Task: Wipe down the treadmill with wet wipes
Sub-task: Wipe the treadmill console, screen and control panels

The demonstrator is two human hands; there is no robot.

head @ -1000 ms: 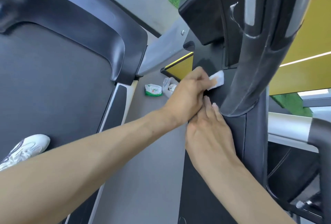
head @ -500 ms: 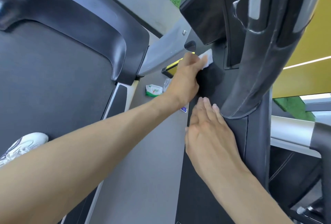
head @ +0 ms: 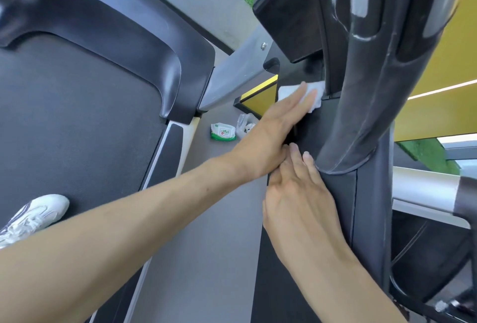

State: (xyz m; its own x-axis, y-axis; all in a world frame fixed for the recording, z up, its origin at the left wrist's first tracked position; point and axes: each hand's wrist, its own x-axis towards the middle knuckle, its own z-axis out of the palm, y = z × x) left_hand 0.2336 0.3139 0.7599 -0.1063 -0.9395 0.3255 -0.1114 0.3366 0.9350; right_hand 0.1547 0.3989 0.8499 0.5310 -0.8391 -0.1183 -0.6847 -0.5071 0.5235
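At the lower left edge of the treadmill belt (head: 64,116) stands a white sneaker (head: 33,215), its toe pointing up the belt. The belt's far end runs under a glossy black hood (head: 116,28), and from the hood's right corner a silver strut (head: 232,75) slants up toward the dark console housing (head: 289,13). Right of the belt's side rail lies a strip of grey floor (head: 211,245). Near its far end, a green-and-white pack of wipes (head: 223,132) lies flat, with a crumpled clear plastic bag (head: 245,122) just beside it on the right. The left arm reaches across this strip. The left hand (head: 271,139) has its fingers straight and close together, pressing a white wet wipe (head: 285,93) flat against the upper face of the black upright post (head: 369,206), just below the console housing. The wipe's corners show beyond the fingertips. Directly below, the right hand (head: 302,206) lies flat on the same post, fingers extended and slightly spread. It holds nothing, and its fingertips touch the heel of the left hand. Right of both hands a thick, scuffed black handlebar (head: 374,77) curves down into the top of the post. Behind it, at the right edge, are a yellow wall panel (head: 438,106) and a silver rail (head: 423,183).
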